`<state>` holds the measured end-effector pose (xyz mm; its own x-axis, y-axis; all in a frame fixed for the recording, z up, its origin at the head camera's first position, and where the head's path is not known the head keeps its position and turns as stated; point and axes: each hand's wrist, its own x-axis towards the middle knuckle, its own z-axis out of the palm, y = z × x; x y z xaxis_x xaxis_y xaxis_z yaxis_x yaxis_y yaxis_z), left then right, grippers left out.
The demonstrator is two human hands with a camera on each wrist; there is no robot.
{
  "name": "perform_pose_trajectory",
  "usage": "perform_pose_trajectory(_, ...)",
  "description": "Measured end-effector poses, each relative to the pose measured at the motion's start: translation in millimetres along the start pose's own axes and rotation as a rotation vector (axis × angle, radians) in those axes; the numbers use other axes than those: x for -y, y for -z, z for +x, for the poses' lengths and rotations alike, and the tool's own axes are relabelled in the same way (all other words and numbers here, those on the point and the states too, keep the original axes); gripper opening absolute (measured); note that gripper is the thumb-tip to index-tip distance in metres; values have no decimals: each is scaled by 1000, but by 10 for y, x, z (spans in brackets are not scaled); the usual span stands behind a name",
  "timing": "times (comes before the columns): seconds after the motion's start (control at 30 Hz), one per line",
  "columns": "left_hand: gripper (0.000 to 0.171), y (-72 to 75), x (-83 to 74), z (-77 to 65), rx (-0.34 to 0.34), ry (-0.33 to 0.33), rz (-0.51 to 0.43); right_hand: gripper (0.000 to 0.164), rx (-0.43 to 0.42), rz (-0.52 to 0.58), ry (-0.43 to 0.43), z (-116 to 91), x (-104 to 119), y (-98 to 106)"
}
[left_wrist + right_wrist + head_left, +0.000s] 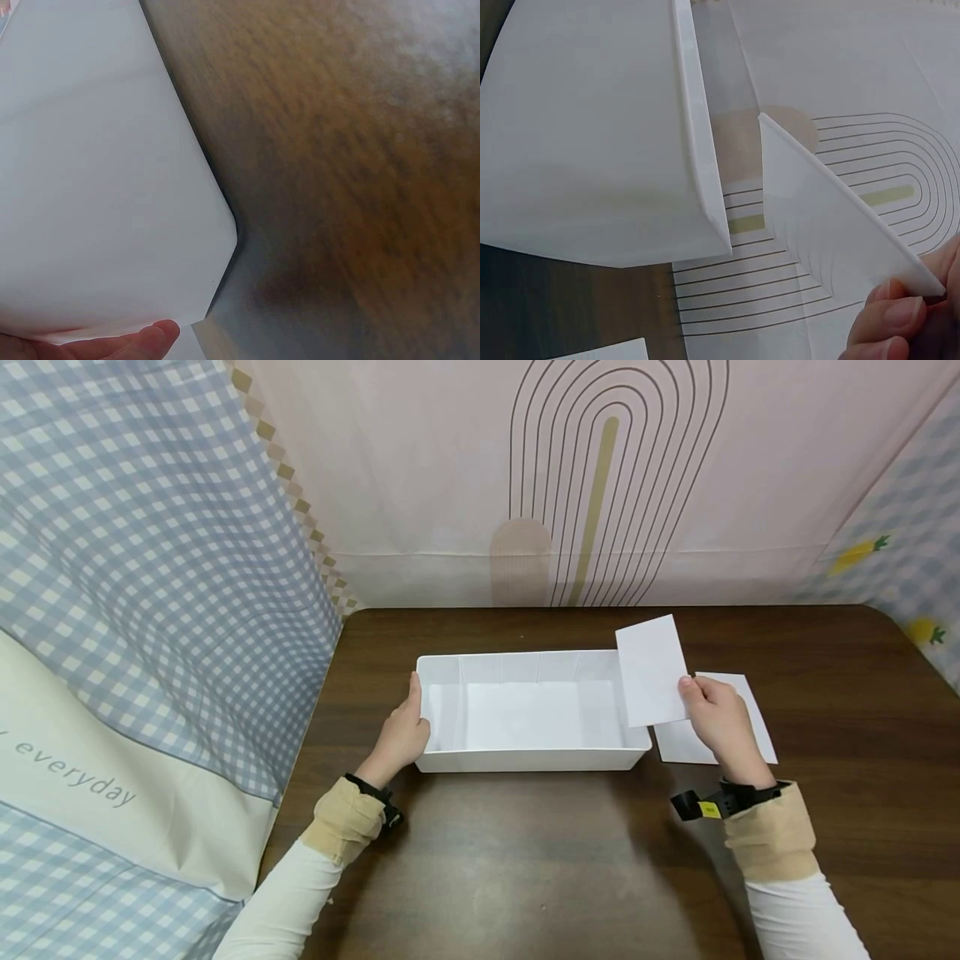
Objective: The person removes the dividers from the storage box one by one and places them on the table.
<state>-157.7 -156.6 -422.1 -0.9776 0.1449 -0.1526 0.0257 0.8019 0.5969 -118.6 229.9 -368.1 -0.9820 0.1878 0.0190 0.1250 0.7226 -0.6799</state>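
Observation:
A long white plastic bin (525, 760) stands on the table, its inside bare. At the bin's left end, my left hand (400, 733) holds the end wall, index finger straight along the outside and thumb over the rim. One fingertip (166, 330) shows against the bin's outer wall (97, 165) in the left wrist view. My right hand (720, 720) pinches a stiff white card (651, 668) by its near right corner, thumb on top. The card is raised and tilted, overlapping the bin's right end. Beneath the right hand, another white card (756, 727) lies flat on the table, partly hidden.
The dark brown wooden table (525, 860) meets a pale curtain (420, 485) with an arch pattern at the back. Blue checked cloth (165, 527) hangs along the left edge, and more checked cloth (900, 535) with fruit prints hangs at right.

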Motion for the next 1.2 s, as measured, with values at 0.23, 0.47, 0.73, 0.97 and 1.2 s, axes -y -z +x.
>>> perform_pose_trajectory(0.23, 71, -1, -6, -10, -2, -4, 1, 49, -8, 16, -21, -2, -53, 21)
perform_pose_trajectory(0.47, 71, -1, 1, -2, -6, -3, 2, 53, 16, 34, -43, -23, -105, 79)
perform_pose_trajectory(0.73, 71, 4, -2, -7, -2, -4, 8, 55, 37, 53, -73, -27, -148, 142)
perform_pose_trajectory(0.97, 70, 6, -7, 1, -3, 0, 5, 55, 26, 24, -87, -24, -211, 211)
perform_pose_trajectory(1.2, 71, 2, -2, 7, 2, 7, 5, 57, 26, 14, -109, -20, -307, 267)
